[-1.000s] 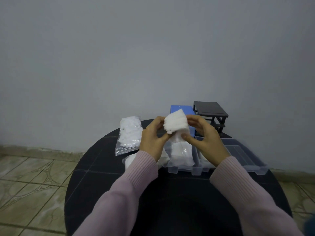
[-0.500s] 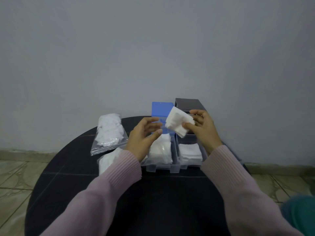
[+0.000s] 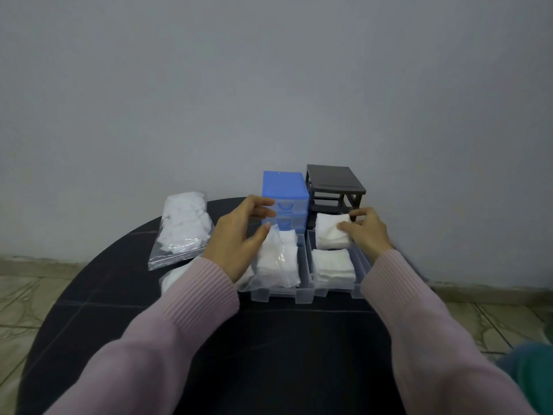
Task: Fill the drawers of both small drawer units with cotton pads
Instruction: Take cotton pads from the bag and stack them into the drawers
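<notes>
A blue drawer unit (image 3: 285, 190) and a dark drawer unit (image 3: 333, 187) stand side by side at the back of the round black table (image 3: 269, 354). In front of them lie two clear drawers; the left drawer (image 3: 301, 266) carries a plastic packet of cotton pads (image 3: 278, 260), the right drawer (image 3: 357, 259) a stack of pads (image 3: 332, 263). My right hand (image 3: 366, 232) pinches a small stack of cotton pads (image 3: 330, 235) over the far end of the right drawer. My left hand (image 3: 239, 235) hovers with relaxed fingers beside the packet and holds nothing.
A sealed clear bag of cotton pads (image 3: 184, 229) lies at the table's left. Another bag (image 3: 173, 278) is partly hidden under my left sleeve. A grey wall rises close behind the units. Tiled floor surrounds the table.
My left hand let go of the pad stack and drew back. My right hand lowered the stack from above the units down to the right drawer. The view shifted.
</notes>
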`<state>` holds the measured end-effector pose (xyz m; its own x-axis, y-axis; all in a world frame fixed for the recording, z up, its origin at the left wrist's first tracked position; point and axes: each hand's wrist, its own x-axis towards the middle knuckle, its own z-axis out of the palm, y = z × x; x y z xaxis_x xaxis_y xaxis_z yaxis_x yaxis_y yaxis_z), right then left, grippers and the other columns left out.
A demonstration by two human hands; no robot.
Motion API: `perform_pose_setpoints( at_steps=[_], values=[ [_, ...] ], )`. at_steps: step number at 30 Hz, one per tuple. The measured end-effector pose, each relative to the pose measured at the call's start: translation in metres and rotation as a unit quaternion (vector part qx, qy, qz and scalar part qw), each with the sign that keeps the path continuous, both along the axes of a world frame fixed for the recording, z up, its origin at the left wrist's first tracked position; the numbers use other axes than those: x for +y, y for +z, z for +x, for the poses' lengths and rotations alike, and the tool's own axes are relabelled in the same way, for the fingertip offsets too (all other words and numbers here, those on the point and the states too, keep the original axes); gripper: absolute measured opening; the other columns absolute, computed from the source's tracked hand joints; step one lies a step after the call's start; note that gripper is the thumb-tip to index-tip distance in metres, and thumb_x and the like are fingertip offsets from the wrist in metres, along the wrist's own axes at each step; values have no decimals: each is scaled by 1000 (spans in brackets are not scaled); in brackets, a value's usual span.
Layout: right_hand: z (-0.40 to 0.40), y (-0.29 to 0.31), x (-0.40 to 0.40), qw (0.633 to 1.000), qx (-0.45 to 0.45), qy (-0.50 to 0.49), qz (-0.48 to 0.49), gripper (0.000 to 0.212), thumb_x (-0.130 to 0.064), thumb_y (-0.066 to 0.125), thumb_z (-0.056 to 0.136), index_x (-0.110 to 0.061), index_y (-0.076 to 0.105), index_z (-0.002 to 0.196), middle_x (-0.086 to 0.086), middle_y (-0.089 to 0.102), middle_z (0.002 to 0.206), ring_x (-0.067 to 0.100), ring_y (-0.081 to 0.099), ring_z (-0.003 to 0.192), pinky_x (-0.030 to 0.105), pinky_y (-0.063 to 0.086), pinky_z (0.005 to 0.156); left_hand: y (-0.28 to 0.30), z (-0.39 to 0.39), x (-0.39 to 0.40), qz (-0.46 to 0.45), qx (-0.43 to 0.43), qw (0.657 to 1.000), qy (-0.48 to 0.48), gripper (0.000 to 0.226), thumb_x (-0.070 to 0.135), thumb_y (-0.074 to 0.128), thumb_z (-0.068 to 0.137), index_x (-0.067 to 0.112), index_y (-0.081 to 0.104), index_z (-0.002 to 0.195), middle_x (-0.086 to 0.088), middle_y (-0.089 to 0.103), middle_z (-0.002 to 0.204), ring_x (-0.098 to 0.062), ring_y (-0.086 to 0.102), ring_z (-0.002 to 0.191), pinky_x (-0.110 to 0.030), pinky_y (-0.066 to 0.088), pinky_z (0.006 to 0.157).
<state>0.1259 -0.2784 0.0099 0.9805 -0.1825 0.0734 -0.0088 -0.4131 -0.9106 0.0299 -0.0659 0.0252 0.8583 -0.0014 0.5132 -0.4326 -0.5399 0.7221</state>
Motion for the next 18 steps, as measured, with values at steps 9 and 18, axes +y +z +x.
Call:
perform_pose_setpoints(
  at_steps=[9, 18],
  values=[
    [4, -10, 7, 984, 15, 28, -176, 33, -17, 55, 93, -2, 55, 123, 15, 57, 123, 26, 54, 109, 33, 41, 94, -1, 2, 3, 8, 4, 1000, 13, 27, 6, 54, 91, 17, 54, 116, 6, 64, 107, -7, 58, 104, -31, 47, 97],
    [-2, -9, 11, 958, -104, -37, -265, 22, -18, 54, 93, -7, 59, 112, 9, 61, 113, 22, 56, 99, 30, 41, 81, 2, 1, 5, -1, 0, 1000, 20, 28, 3, 53, 91, 16, 54, 116, 12, 62, 101, -6, 58, 102, -33, 48, 94]
  ],
)
